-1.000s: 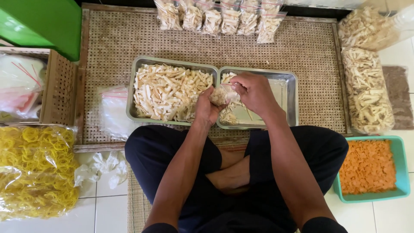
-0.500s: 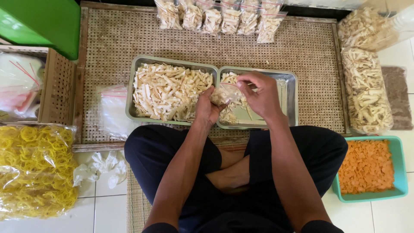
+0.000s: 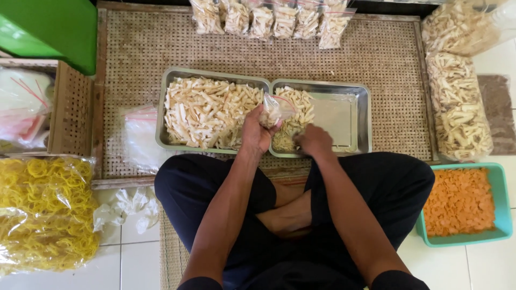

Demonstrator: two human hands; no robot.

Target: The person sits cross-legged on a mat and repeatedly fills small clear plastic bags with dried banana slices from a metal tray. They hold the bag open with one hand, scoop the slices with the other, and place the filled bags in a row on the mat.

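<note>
Fingers: left hand (image 3: 253, 134) clenched around small clear bag (image 3: 274, 110) of pale sticks
Right hand (image 3: 314, 140): curled in right tray (image 3: 359, 124), grasp cannot tell
Bag position: above tray seam, 12 o'clock of left hand

Lying flat on the tiled floor (image 3: 134, 263): a woven mat (image 3: 387, 70). Sitting side by side on the mat: two metal trays (image 3: 365, 115), touching. Lining the mat's far edge: a row of filled bags (image 3: 274, 19). Resting beside the left tray: empty bags (image 3: 141, 134). Standing on the floor at right: a teal tub (image 3: 502, 215); at left, a bag of yellow rings (image 3: 43, 209).
</note>
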